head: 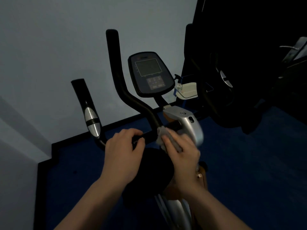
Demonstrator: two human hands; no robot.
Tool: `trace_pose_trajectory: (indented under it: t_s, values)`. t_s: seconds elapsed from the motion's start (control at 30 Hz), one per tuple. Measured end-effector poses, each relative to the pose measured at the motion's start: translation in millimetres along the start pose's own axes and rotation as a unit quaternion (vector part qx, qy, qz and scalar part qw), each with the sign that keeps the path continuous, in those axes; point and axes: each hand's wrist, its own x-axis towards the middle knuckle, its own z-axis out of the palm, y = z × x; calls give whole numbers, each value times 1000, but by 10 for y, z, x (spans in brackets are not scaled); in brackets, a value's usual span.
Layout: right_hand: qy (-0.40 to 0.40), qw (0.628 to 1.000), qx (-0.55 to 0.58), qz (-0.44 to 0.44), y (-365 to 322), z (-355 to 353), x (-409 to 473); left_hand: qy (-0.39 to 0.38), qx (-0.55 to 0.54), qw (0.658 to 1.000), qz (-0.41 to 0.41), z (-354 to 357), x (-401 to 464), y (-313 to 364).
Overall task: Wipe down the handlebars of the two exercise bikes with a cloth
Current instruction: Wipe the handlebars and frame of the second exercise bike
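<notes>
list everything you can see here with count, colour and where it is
black tubular exercise bike handlebar: one, black with a silver pad on its left grip, centre
oval console with grey screen: one, dark, above the handlebar
silver plastic stem housing: one, silver, right of centre
crumpled grey cloth: one, grey, on the crossbar under the right hand
round black saddle: one, black, below the hands
second dark exercise machine: one, black, right, details too dark to tell
small white tray: one, white, beside the console
blue carpet floor: blue, lower right
pale wall: grey-white, left
left hand: one, grips the crossbar
right hand: one, presses the cloth on the bar
</notes>
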Motion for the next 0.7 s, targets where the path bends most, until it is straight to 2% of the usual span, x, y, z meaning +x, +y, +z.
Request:
trace_pose_trajectory:
  t_s: [0.07,0.27,0.43,0.7]
  values:
    - [-7,999,30,-13,6,-70,-128,1,-1,1000,3,-10,-3,-3]
    - [-80,992,-60,-82,-97,106,489,12,16,1000,13,4,0,-2]
    - [-102,976,-121,-150,-234,349,862,19,18,1000,6,24,13,9]
    - [-108,994,-24,-24,1,-58,413,25,-8,1000,0,8,4,8]
